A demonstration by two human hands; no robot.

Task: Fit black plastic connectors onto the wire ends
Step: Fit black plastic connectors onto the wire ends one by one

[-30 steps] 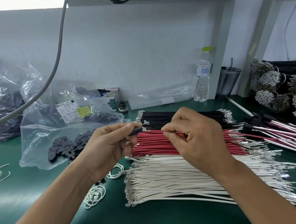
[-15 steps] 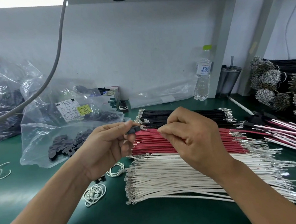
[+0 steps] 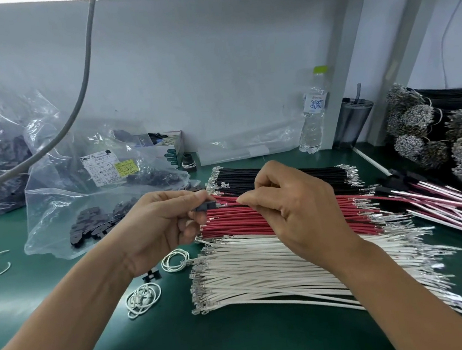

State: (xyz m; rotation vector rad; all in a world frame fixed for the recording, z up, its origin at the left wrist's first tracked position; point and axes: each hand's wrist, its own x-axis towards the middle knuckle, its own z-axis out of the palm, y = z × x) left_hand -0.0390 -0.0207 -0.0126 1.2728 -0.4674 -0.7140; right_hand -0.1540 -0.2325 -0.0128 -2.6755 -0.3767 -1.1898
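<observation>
The left hand [image 3: 155,225] pinches a black connector [image 3: 206,206] between thumb and forefinger, its open end facing right. The right hand [image 3: 293,211] pinches a red wire [image 3: 227,201] near its tip, the other fingers curled under. Both hover over the wire piles on the green desk [image 3: 242,344]. The wire lies along a left-right line, its metal terminal pointing left straight at the connector's mouth; tip and mouth look to be touching or just entering, though how deep I cannot tell. So the coming move, as I judge it, is a short push leftward by the right hand along the wire's own axis, while the left holds the connector steady. The wire must stay in line with the connector's cavity, or the terminal may catch on the edge. More loose connectors sit in the clear bag [image 3: 58,221] to the left, nearer the left hand.
</observation>
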